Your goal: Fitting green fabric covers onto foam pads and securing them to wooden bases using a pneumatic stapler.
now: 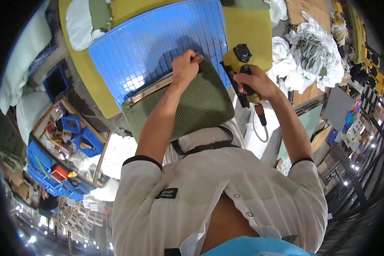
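A green ribbed-fabric cushion panel (187,106) leans in front of my body, with a strip of its wooden frame (151,90) showing along the upper edge. My left hand (186,67) is closed at the panel's top edge, its fingers pinching the green fabric near the upper right corner. To the right of the panel, my right hand (257,82) is wrapped round the grip of a yellow and black air staple gun (235,59). The gun is held just off the panel's right side, and an air hose (266,134) hangs from its lower end.
Behind the panel lies a blue plastic grid board (158,47) on an olive-yellow padded surface (251,34). White plastic wrapping with green fabric strips (313,55) stands at the right. On the left is a wooden-edged bench (68,141) with blue bins (87,141).
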Demonstrator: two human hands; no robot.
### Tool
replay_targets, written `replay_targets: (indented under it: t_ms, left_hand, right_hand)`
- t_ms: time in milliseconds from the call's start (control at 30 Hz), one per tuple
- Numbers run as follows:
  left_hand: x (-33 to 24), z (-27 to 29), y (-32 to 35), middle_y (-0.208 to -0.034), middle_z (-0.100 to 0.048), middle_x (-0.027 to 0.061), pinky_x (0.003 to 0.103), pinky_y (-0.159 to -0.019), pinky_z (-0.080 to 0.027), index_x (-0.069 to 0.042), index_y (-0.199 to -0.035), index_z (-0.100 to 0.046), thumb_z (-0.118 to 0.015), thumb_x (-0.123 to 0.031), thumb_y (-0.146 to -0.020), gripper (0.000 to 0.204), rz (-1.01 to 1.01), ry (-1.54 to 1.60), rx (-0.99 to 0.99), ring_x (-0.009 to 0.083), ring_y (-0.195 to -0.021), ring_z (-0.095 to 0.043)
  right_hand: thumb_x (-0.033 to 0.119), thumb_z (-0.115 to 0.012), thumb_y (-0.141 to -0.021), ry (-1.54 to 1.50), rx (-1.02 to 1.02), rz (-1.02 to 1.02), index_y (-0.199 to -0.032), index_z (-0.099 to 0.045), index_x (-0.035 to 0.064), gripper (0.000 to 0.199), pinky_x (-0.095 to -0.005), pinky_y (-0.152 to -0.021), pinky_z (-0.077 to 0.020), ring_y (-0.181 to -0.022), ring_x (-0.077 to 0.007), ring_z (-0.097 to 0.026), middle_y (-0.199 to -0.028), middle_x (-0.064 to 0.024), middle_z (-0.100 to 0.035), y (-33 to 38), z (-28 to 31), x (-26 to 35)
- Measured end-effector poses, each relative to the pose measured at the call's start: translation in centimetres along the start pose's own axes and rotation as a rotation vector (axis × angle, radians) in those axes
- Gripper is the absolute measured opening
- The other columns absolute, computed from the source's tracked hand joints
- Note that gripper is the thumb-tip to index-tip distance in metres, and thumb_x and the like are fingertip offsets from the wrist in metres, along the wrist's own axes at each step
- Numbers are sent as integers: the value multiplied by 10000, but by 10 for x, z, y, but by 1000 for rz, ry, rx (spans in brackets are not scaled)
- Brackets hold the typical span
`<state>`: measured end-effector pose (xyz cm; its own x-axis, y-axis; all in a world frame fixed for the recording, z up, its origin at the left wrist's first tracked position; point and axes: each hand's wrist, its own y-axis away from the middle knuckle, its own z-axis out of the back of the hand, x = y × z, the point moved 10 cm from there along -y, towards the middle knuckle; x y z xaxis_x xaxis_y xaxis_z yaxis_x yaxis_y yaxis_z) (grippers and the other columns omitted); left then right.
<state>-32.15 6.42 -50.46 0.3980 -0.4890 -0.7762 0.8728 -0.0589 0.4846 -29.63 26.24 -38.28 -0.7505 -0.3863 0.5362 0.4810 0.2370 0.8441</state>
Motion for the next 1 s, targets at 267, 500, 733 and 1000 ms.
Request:
replay_targets:
  t_ms: [267, 500, 733, 1000]
  left_hand:
    - [14, 11, 4, -705, -688, 121, 390, -652, -522, -50, -855, -711, -754, -257, -850, 211, 104, 84, -181, 284, -661, -667]
    - [10, 24, 11, -833, -717, 116, 402, -676, -543, -72, -916, -725, -751, -243, -833, 192, 40, 432, -262, 291, -754, -687]
    - [-2, -1, 12, -949, -724, 92, 416, -828, -526, -91, -1029, -735, -755, -241, -844, 239, 2, 2, 92, 291, -946, -681]
    - [-39, 18, 52, -951, -705, 55, 393, -851, -532, -100, -896, -763, -713, -136, -805, 110, -487, -105, -115, 268, -975, -642]
  right_hand:
    - [190, -660, -814, 40, 151, -76, -841, -612, -24, 221, -279, -550, -484, -585, -137, -602, -675, -39, -586, -42, -36, 12]
    - [170, -652, -807, 106, 94, -100, -804, -605, -17, 193, -277, -542, -479, -578, -134, -592, -664, -50, -588, -44, -33, 12]
    - [158, -593, -846, 4, 94, -63, -1038, -592, -27, 266, -270, -559, -443, -616, -123, -569, -700, -32, -571, -26, -15, 33]
    - [125, -602, -835, 26, 145, -86, -1006, -590, -2, 213, -264, -556, -447, -611, -119, -570, -689, -11, -544, -39, -33, 30]
